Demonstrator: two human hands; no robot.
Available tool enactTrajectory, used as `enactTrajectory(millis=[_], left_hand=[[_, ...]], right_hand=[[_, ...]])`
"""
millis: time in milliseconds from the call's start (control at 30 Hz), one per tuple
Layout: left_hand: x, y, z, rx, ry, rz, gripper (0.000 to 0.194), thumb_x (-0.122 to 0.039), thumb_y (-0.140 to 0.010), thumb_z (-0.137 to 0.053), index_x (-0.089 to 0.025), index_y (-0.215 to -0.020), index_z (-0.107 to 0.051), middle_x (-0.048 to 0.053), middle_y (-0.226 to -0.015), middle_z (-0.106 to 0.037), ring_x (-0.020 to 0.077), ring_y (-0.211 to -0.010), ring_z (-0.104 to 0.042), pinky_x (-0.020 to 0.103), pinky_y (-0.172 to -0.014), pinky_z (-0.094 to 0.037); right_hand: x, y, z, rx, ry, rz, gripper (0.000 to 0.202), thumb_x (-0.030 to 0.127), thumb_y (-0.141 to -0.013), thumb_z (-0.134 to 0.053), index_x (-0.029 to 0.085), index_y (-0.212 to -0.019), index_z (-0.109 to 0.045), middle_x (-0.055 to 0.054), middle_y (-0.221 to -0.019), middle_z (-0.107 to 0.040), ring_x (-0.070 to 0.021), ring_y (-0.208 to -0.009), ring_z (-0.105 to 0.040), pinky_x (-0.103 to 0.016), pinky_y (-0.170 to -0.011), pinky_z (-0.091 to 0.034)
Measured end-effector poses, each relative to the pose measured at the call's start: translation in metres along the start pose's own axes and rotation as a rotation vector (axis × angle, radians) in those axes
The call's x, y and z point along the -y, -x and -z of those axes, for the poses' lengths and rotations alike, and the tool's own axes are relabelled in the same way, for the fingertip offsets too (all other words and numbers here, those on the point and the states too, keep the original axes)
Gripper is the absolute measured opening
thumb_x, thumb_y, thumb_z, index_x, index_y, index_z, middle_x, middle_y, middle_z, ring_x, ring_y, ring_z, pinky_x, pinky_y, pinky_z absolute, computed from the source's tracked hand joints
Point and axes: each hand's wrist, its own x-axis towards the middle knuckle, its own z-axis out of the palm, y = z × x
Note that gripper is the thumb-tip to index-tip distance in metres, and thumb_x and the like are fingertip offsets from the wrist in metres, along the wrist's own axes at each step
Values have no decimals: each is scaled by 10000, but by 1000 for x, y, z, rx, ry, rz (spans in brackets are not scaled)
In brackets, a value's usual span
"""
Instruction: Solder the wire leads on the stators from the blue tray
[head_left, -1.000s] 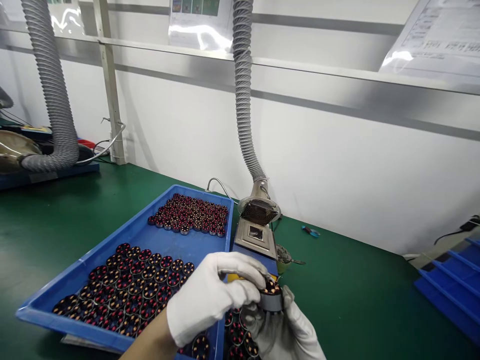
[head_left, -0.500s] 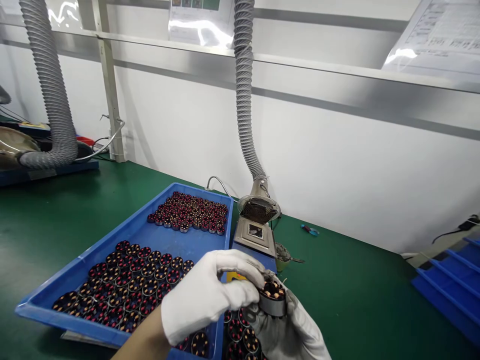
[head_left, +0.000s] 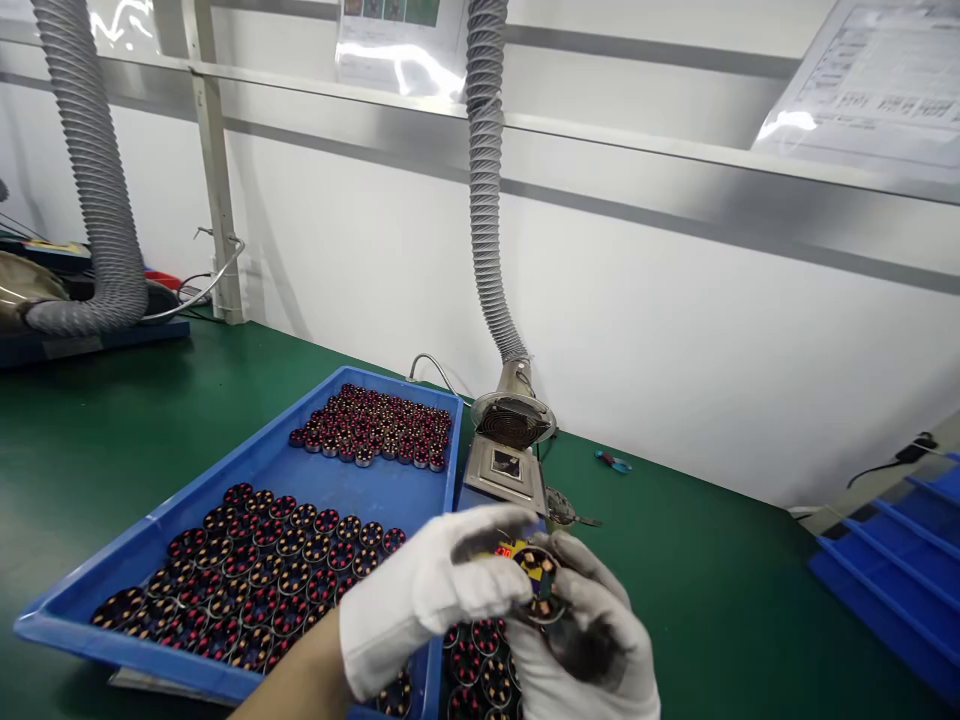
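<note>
A motor stator (head_left: 538, 606), a dark ring with copper-coloured coil ends inside, is held up in front of me with its open middle facing my view. My right hand (head_left: 592, 640), in a white glove smudged grey at the fingers, wraps its right side and underside. On the left rim rests the thumb of my white-gloved left hand (head_left: 427, 585), its forefinger arching above. Where that forefinger touches is hard to make out. Beneath my hands, more stators (head_left: 495, 680) in red and copper stand packed together, partly hidden by my gloves.
A blue tray (head_left: 172, 520) at left holds many stators in two groups. Behind my hands stands a metal heating pot (head_left: 504, 468) under a fume hood (head_left: 514, 415) with a grey hose. Small cutters (head_left: 613, 462) lie beyond; blue stacked trays (head_left: 892, 570) edge the right.
The stator has turned from lying level to tilted, so its open centre now faces me. My right fingers have come up around its right side; the left hand has shifted slightly right.
</note>
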Motion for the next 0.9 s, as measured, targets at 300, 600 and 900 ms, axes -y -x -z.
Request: enactTrajectory(millis=[300, 600, 900], left_hand=[[22, 0, -7, -361, 331, -227, 118, -284, -684, -711, -174, -725, -717, 48, -791, -700, 170, -795, -626, 243, -792, -484], [6, -3, -15, -338, 282, 55, 152, -45, -478, -610, -137, -569, -692, 17, -592, -662, 113, -549, -584, 184, -552, -475], [0, 3, -5, -315, 231, -66, 252, -79, -541, -665, -185, -763, -724, 26, -742, -698, 135, -613, -607, 209, -557, -485]], right_hand=[[-6, 1, 5, -81, 186, 70, 408, 66, -436, -834, 298, -740, -692, -11, -972, -623, -200, -853, -598, -301, -758, -528], [-21, 1, 16, 134, 317, 493, 417, 33, -626, -741, 303, -931, -650, -8, -1005, -663, -227, -919, -633, -349, -741, -545], [-24, 1, 14, 125, 378, 607, 436, 4, -598, -741, 212, -954, -597, -31, -1054, -618, -168, -892, -625, -242, -680, -550]])
